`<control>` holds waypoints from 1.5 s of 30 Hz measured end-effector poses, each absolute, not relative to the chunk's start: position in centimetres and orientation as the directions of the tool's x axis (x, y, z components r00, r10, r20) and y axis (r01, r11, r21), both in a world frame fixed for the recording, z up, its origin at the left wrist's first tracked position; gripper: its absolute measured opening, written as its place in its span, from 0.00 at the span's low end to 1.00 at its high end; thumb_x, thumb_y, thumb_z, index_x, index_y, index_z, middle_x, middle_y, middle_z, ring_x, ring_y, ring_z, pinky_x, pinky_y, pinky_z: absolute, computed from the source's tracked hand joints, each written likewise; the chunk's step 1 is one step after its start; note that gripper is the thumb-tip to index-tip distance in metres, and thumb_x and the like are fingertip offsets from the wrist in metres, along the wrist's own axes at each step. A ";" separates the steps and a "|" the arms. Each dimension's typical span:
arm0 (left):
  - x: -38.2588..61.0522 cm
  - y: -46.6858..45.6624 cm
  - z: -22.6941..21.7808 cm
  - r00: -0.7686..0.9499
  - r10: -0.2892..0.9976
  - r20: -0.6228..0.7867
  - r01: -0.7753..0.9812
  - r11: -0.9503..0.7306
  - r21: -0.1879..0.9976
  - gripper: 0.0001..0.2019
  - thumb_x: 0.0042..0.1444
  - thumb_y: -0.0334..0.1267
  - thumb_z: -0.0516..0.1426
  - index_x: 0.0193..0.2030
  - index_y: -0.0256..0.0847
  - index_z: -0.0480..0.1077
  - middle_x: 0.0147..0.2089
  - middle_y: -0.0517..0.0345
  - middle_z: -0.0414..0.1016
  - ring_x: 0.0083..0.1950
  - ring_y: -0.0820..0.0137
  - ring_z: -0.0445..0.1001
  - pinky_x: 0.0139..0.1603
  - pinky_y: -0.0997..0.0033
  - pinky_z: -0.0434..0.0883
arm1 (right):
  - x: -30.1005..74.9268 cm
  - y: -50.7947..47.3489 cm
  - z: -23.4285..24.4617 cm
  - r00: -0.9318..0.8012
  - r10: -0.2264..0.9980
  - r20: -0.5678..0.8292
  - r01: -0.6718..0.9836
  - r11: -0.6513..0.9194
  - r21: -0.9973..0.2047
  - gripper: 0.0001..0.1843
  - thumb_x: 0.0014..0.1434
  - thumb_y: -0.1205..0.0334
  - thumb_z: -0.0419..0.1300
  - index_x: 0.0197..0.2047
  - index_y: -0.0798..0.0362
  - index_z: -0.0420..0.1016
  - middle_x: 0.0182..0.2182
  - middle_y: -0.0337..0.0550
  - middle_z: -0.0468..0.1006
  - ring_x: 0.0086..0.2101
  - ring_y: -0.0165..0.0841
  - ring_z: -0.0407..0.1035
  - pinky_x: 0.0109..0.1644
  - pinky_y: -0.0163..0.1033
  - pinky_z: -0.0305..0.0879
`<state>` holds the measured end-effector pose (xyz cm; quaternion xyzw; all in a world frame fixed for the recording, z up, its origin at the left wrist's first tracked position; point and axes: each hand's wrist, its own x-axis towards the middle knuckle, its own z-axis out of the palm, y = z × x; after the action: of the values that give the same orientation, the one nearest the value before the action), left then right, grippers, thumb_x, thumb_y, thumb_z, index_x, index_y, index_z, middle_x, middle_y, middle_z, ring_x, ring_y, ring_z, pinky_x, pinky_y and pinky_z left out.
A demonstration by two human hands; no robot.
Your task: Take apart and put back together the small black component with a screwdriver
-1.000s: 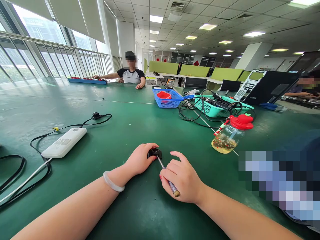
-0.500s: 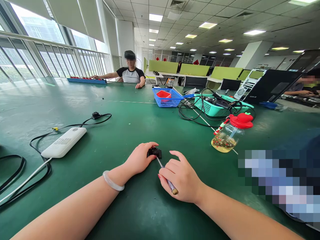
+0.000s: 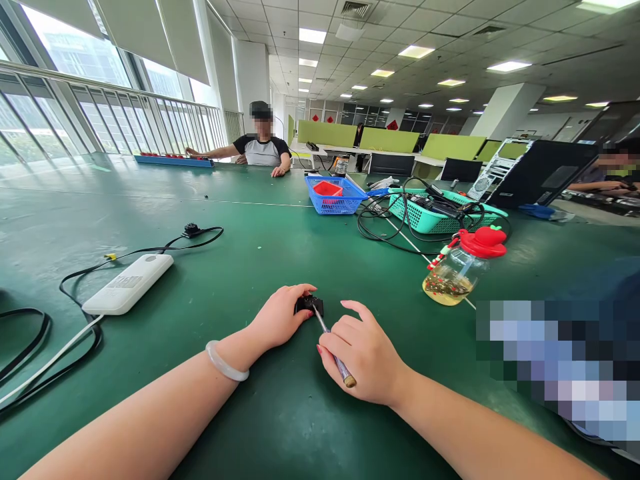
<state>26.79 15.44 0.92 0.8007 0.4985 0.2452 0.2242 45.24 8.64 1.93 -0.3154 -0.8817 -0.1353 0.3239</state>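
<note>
On the green table [image 3: 280, 253] my left hand [image 3: 279, 317] is closed over a small black part [image 3: 310, 305] and pins it to the mat. My right hand [image 3: 361, 355] is wrapped round a thin screwdriver [image 3: 334, 352]. Its metal tip rests on the black part and its brown handle end sticks out toward me. A pale bangle sits on my left wrist.
A white power bank [image 3: 129, 284] with black and white cables lies at the left. A glass bottle [image 3: 457, 271] with a red lid stands at the right. Farther back are a blue basket [image 3: 334, 196] and a teal basket [image 3: 434, 215] of cables. A seated person [image 3: 260, 145] is across the table.
Both hands stay on the black part and the screwdriver; my right hand has shifted only slightly.
</note>
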 end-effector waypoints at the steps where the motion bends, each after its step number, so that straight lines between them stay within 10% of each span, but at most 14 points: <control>1: 26.8 15.4 0.9 0.383 0.909 0.166 0.690 -0.401 0.602 0.21 0.54 0.34 0.57 0.56 0.46 0.68 0.50 0.54 0.77 0.53 0.61 0.73 0.57 0.57 0.70 | 45.3 8.7 1.9 -0.590 0.468 0.657 0.645 0.763 0.035 0.10 0.60 0.67 0.53 0.28 0.51 0.70 0.20 0.34 0.65 0.25 0.30 0.59 0.58 0.49 0.59; 45: 26.9 15.6 1.1 0.407 0.901 0.147 0.693 -0.410 0.593 0.17 0.55 0.34 0.56 0.53 0.44 0.69 0.52 0.54 0.76 0.54 0.60 0.71 0.59 0.56 0.68 | 45.1 8.3 2.0 -0.592 0.497 0.635 0.679 0.732 0.060 0.10 0.60 0.66 0.54 0.27 0.52 0.70 0.20 0.34 0.66 0.25 0.29 0.60 0.62 0.53 0.53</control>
<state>26.85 15.60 1.07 0.8077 0.4936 0.2295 0.2266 45.08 8.28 2.02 -0.3343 -0.8795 -0.1497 0.3038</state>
